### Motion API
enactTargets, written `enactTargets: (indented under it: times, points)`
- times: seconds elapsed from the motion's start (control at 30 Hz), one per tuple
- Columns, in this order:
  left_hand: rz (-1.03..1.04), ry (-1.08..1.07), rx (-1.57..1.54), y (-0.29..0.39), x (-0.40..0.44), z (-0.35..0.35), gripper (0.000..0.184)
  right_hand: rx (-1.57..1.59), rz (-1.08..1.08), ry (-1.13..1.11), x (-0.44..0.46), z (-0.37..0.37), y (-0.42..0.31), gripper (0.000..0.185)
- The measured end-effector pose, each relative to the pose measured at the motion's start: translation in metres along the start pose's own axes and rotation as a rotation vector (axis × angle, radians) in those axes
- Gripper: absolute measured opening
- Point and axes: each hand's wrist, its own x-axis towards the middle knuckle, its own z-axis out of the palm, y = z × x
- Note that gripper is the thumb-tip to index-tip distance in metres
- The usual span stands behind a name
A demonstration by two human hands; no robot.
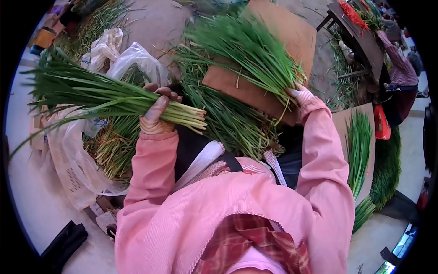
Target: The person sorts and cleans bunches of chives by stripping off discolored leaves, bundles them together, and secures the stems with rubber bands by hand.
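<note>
I've got the left hand (155, 115) clasping one chive bundle (114, 97) near its pale stems (191, 117), the right hand (301, 97) clutching a second bundle (255, 57); light, stem-end grips should spare the leaves (68, 80)!

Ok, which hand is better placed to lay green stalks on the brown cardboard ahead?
Probably the right hand: its long green bundle overlaps the cardboard in view; the left hand holds another bundle pointing away.

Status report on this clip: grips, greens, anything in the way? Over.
Left grip closed around a bunch of long greens. Right grip holding a second bunch over brown cardboard. Nothing visibly blocking either grip; more greens heaped below.
</note>
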Motion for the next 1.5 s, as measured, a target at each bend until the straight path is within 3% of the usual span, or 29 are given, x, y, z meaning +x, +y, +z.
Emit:
enactTargets:
  times: [0.03,0.13,0.2,0.27,0.4,0.47,0.5,0.53,0.6,0.67,0.73,0.8,0.9,1.0,1.07,1.13,1.23,1.27,1.33,1.4,1.5]
  points:
    - [0.025,0.012,0.006,0.002,0.0,-0.004,0.047,0.149,0.064,0.204,-0.006,0.005,0.002,0.046]
    - [-0.062,0.003,0.061,0.004,-0.006,-0.009,0.046,0.061,0.19,0.109,-0.015,-0.005,-0.026,0.042]
    - [-0.09,0.022,0.072,0.0,-0.01,-0.006,0.048,-0.111,0.148,0.212,-0.021,-0.005,-0.038,0.04]
    - [-0.164,0.01,0.055,-0.005,-0.012,-0.004,0.051,-0.145,0.037,0.179,-0.021,-0.012,-0.033,0.04]
    - [-0.216,-0.099,-0.036,-0.017,-0.015,0.004,0.052,-0.003,0.199,0.212,-0.043,-0.007,-0.063,0.035]
    - [-0.219,-0.15,-0.08,-0.023,-0.014,0.01,0.048,-0.401,0.235,0.237,-0.026,-0.029,-0.045,0.036]
    - [-0.216,-0.189,-0.122,-0.027,-0.014,0.014,0.043,-0.642,-0.01,0.227,-0.008,-0.056,-0.015,0.033]
    - [-0.214,-0.226,-0.163,-0.03,-0.016,0.018,0.039,-0.64,-0.009,0.234,-0.013,-0.054,-0.018,0.033]
    - [-0.22,-0.207,-0.124,-0.035,-0.019,0.023,0.03,-0.289,0.163,0.169,-0.02,-0.045,-0.022,0.034]
    - [-0.293,-0.257,-0.262,-0.043,-0.019,0.022,0.024,-0.387,0.197,0.255,-0.018,-0.041,-0.015,0.036]
    - [-0.315,-0.234,-0.218,-0.046,-0.022,0.027,0.017,-0.719,-0.02,0.292,-0.011,-0.045,-0.003,0.041]
    - [-0.408,-0.147,-0.264,-0.048,-0.025,0.033,0.014,-0.749,0.062,0.234,-0.03,-0.01,-0.029,0.05]
    - [-0.461,-0.13,-0.264,-0.053,-0.027,0.039,0.013,-1.07,0.101,0.345,-0.02,-0.01,-0.021,0.049]
    - [-0.458,-0.114,-0.248,-0.057,-0.03,0.04,0.017,-0.709,-0.009,0.491,-0.017,-0.014,-0.043,0.03]
    - [-0.424,-0.151,-0.222,-0.062,-0.029,0.036,0.019,-0.435,-0.362,0.56,-0.027,-0.014,-0.062,0.022]
    - [-0.389,-0.188,-0.199,-0.064,-0.027,0.036,0.022,-0.452,-0.522,0.56,-0.025,-0.031,-0.062,0.022]
    - [-0.386,-0.159,-0.039,-0.072,-0.027,0.041,0.028,-0.391,0.115,0.405,-0.038,-0.03,-0.046,0.023]
    - [-0.387,-0.17,-0.038,-0.073,-0.024,0.044,0.028,-0.341,0.147,0.433,-0.052,-0.018,-0.058,0.022]
    - [-0.411,-0.09,0.041,-0.076,-0.028,0.048,0.033,-0.049,0.09,0.556,-0.063,-0.007,-0.065,0.024]
    - [-0.443,-0.05,0.094,-0.076,-0.033,0.048,0.035,0.223,-0.214,0.56,-0.08,0.001,-0.066,0.019]
    - [-0.487,0.055,0.136,-0.079,-0.034,0.058,0.036,0.33,-0.279,0.423,-0.099,0.02,-0.045,0.031]
